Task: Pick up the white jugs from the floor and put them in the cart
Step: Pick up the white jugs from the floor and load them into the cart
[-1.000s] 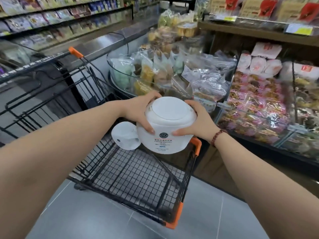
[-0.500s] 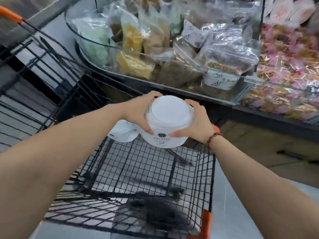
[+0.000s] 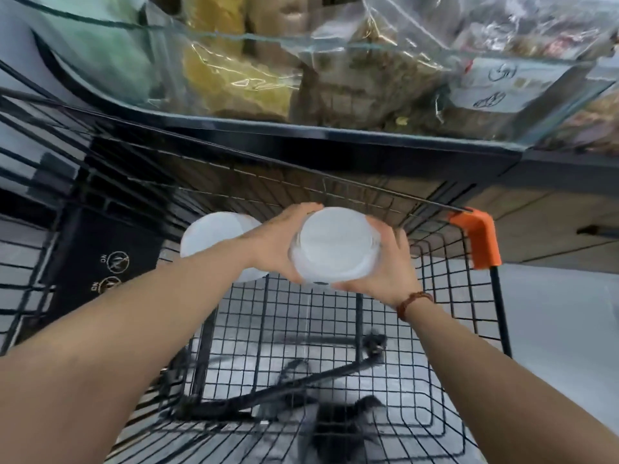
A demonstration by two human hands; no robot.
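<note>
The white jug (image 3: 335, 246) is held over the wire floor of the cart (image 3: 435, 296), toward its far right corner, with the left hand (image 3: 278, 242) and right hand (image 3: 385, 266) curled round its sides. A second jug (image 3: 214, 232) sits just left. Likely risks: the side grip slipping, an early release tipping the jug, or a knock against its neighbour.

Single head-worn wide-angle view, facing forward and steeply down, close above the cart (image 3: 477, 237), display shelf (image 3: 335, 137) across the top edge
</note>
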